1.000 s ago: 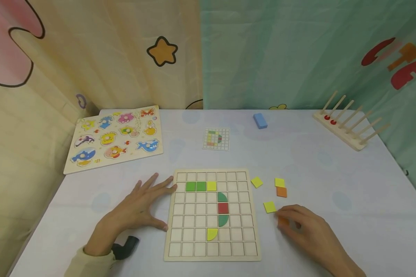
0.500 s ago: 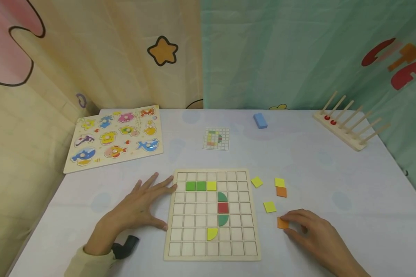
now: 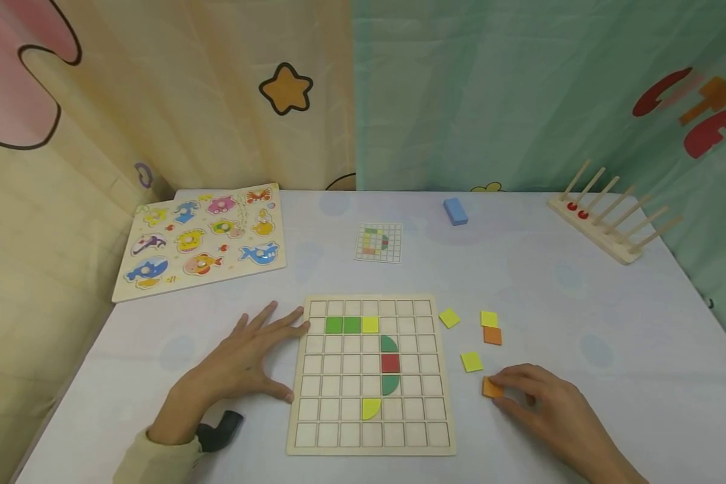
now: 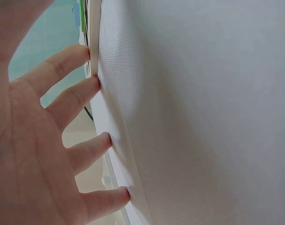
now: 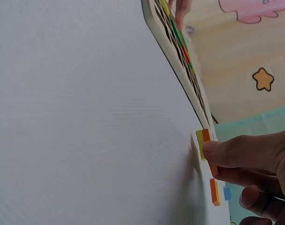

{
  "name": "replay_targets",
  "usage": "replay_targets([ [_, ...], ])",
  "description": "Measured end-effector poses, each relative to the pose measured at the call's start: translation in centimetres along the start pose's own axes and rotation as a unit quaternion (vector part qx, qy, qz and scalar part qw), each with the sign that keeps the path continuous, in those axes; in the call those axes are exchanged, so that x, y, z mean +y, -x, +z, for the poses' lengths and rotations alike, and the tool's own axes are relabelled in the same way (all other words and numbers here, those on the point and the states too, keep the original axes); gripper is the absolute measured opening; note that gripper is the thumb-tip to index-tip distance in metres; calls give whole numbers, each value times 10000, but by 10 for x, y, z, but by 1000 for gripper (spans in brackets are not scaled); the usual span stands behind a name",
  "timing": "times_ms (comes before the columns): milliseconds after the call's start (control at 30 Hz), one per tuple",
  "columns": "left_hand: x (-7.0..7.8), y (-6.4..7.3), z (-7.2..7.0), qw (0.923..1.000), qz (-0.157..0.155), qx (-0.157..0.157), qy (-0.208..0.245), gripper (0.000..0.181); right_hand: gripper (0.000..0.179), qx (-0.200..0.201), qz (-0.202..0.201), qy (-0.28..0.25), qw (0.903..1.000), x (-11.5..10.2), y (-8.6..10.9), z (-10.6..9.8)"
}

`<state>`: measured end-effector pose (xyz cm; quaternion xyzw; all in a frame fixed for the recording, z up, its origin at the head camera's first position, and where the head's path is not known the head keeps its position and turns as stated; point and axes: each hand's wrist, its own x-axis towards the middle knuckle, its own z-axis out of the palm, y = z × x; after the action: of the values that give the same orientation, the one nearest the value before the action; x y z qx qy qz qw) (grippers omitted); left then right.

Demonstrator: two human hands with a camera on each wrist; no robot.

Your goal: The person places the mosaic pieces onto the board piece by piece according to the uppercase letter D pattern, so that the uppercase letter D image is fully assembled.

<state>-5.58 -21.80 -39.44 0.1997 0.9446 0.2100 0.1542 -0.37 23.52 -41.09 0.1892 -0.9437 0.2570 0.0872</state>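
My right hand (image 3: 544,407) pinches an orange square tile (image 3: 490,387) between thumb and index finger, right of the board. In the right wrist view that tile (image 5: 212,168) stands tilted off the table, a yellow tile (image 5: 199,140) behind it. With fingers spread, my left hand (image 3: 238,366) touches the left edge of a wooden grid board (image 3: 422,431). Two green squares (image 3: 343,325), a yellow square (image 3: 370,325), a red square (image 3: 390,364), two green quarter-rounds (image 3: 390,385) and a yellow quarter-round (image 3: 371,408) sit in its cells.
Several yellow tiles (image 3: 472,361) and another orange tile (image 3: 493,335) lie beyond the right hand. A small pattern card (image 3: 378,243), a blue block (image 3: 456,212), an animal puzzle (image 3: 202,242) and a peg rack (image 3: 599,228) stand farther back. A black curved object (image 3: 220,431) lies by the left wrist.
The right hand's fingers have shifted slightly right on the orange tile, which now looks tilted and moved a little left. The left hand and the board keep their places.
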Motion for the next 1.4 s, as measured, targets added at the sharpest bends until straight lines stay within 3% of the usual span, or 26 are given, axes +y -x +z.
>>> replay_targets([
  [200, 1, 0, -1, 10000, -36, -18, -20, 110, 43, 127, -281, -285, 9991, -11, -7, 4],
  [400, 2, 0, -1, 10000, -35, -14, -7, 110, 38, -15, -442, -433, 9981, -30, -15, 14],
  [500, 1, 0, 0, 10000, 9, 36, -14, 109, 35, -72, -729, -602, 9955, -39, -22, 23],
  [700, 1, 0, 0, 10000, -7, 36, -58, 110, 30, -174, -1507, -1097, 9823, -60, -35, 43],
  [967, 2, 1, -1, 10000, -76, -16, -9, 111, 24, -235, -2073, -1520, 9661, -85, -45, 67],
  [1100, 2, 2, -1, 10000, -18, 37, -31, 110, 24, -219, -2335, -1537, 9599, -96, -50, 74],
  [1400, 2, 1, -1, 10000, -73, 7, -60, 109, 23, -758, -2408, -1081, 9615, -112, -57, 82],
])
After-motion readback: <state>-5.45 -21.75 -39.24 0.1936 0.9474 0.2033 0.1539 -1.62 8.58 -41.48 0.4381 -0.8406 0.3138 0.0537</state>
